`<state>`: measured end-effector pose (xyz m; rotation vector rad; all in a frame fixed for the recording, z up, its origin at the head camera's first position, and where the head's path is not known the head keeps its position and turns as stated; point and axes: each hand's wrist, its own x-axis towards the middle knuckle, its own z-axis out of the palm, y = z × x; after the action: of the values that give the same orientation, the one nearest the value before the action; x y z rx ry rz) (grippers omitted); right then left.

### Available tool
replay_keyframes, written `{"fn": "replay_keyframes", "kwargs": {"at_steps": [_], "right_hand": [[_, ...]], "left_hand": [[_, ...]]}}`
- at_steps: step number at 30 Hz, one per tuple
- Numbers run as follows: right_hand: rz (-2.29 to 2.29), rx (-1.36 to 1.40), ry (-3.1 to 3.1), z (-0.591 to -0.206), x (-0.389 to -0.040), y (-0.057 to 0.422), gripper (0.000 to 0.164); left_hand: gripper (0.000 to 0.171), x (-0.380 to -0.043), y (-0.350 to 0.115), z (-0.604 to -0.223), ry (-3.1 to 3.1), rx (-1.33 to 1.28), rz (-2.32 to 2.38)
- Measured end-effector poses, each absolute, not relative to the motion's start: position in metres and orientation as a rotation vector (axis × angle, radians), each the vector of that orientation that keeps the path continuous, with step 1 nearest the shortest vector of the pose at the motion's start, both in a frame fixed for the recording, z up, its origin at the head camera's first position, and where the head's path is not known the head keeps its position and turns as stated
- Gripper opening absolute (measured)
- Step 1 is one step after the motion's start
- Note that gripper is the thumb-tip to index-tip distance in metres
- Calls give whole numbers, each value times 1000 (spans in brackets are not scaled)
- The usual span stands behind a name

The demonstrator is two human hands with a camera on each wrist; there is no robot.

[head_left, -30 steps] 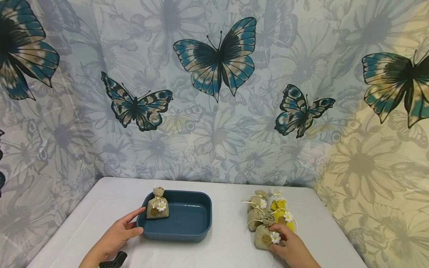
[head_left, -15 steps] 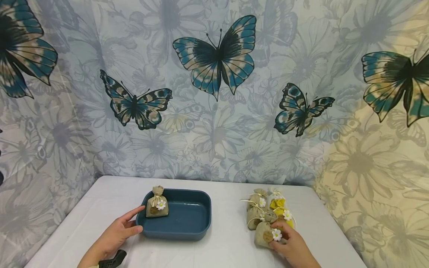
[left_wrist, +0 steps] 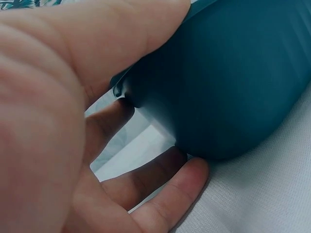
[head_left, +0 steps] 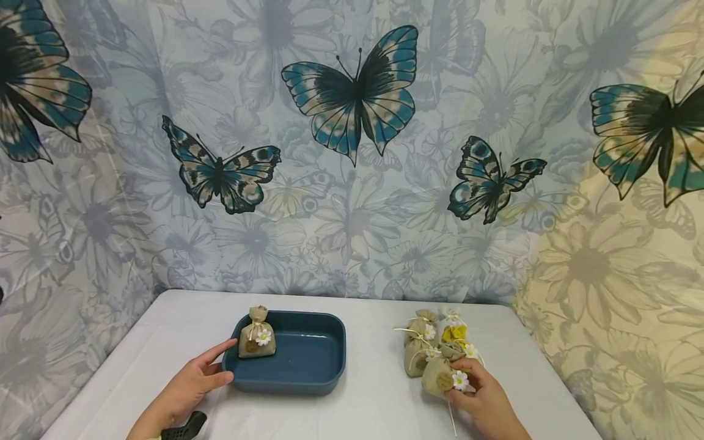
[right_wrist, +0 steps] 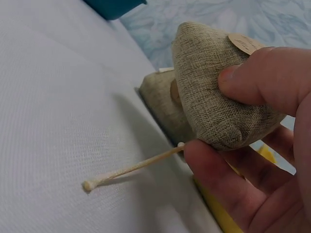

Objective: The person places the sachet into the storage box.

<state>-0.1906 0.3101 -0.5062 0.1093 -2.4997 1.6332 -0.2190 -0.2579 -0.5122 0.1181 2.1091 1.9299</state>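
A blue rectangular dish (head_left: 310, 348) stands on the table, with a beige cloth sachet (head_left: 256, 342) leaning inside its left end. My left hand (head_left: 189, 385) rests against that end, thumb and fingers spread and touching its side. In the left wrist view the fingertips (left_wrist: 194, 170) meet the dish's outer wall. Over to the right, my right hand (head_left: 481, 394) pinches another beige sachet (head_left: 437, 376) between thumb and fingers. It is tilted and appears lifted in the right wrist view, its tie string (right_wrist: 131, 170) dangling. The sachet bears a white daisy and a round tag.
Behind the held sachet, more beige sachets (head_left: 414, 354) lie close together, beside a yellow one (head_left: 454, 333) partly hidden. A white cloth (head_left: 379, 403) covers the table. A butterfly-printed backdrop (head_left: 357, 244) rises at its back edge.
My right hand has drawn the beige sachet slightly up and to the right, and its string now hangs below. The left hand and the dish stay in place.
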Motion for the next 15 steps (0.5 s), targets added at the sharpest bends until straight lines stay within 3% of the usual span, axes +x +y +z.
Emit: {"fn": "replay_keyframes", "kwargs": {"at_steps": [15], "right_hand": [[1646, 141, -2497, -481, -185, 303, 42]], "left_hand": [[73, -218, -257, -511, 2104, 135, 1950]]}}
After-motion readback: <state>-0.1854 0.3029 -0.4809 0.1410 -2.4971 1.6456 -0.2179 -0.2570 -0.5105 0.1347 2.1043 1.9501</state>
